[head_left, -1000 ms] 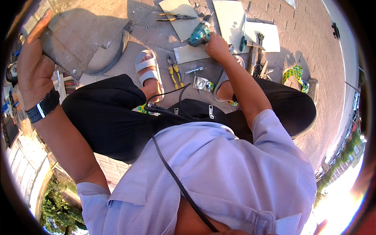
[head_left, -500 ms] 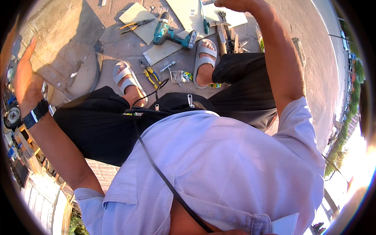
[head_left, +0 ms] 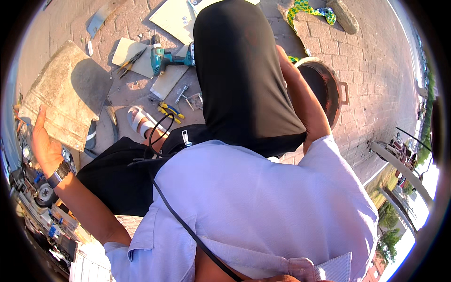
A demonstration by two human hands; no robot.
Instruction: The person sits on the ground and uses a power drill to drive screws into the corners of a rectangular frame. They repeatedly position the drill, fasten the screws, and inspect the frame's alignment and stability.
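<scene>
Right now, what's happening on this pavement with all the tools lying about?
A person sits on brick paving. Their left hand rests against the edge of a flat grey slab. The right hand is out of sight behind a raised knee. Ahead lie a teal cordless drill, yellow-handled pliers and some pale boards. To the right is a round open manhole with a rusty rim.

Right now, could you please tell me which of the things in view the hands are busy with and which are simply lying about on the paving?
In hand:
- left hand against the grey, worn flat slab; right hand hidden behind the raised black-trousered leg

Lying about:
- teal cordless drill
- yellow-handled pliers
- pale flat boards
- round rusty manhole frame
- green patterned cloth
</scene>
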